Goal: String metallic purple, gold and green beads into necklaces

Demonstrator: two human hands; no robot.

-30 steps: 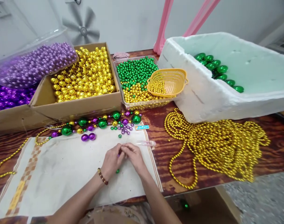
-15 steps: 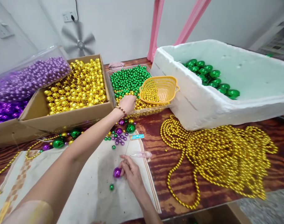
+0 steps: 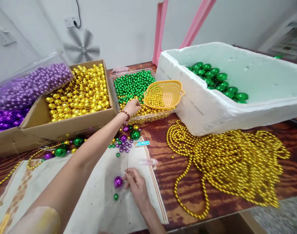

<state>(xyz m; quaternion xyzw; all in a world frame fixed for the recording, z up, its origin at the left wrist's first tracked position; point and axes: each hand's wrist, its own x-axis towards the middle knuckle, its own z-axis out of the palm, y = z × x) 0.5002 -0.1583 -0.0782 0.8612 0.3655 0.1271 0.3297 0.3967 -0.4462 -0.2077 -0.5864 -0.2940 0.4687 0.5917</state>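
Note:
My left hand (image 3: 132, 108) reaches over the clear tray (image 3: 111, 85), just above its small gold beads (image 3: 148, 111). Its fingers are curled together, and whatever they hold is hidden. Low over the white cloth (image 3: 90, 198), my right hand (image 3: 136, 185) pinches a thin straight strand (image 3: 127, 160), thread or needle, which points up from the fingertips. Beside those fingers is a large purple bead (image 3: 118, 182), with a small green bead (image 3: 116, 197) below it. Loose purple beads (image 3: 124, 148) and a big green bead (image 3: 135, 134) lie beyond, at the cloth's far edge.
A yellow basket (image 3: 176, 94) sits in the tray near small green beads (image 3: 134, 83). Left stands a cardboard box (image 3: 72, 120) of gold beads; right, a white foam box (image 3: 194, 110). Gold bead strands (image 3: 236, 165) cover the table's right. Pink-ended tweezers (image 3: 150, 162) lie near my right hand.
My right hand has shifted slightly down, and the purple bead now shows a little apart from its fingertips. My left hand stays over the tray, its fingers more curled in.

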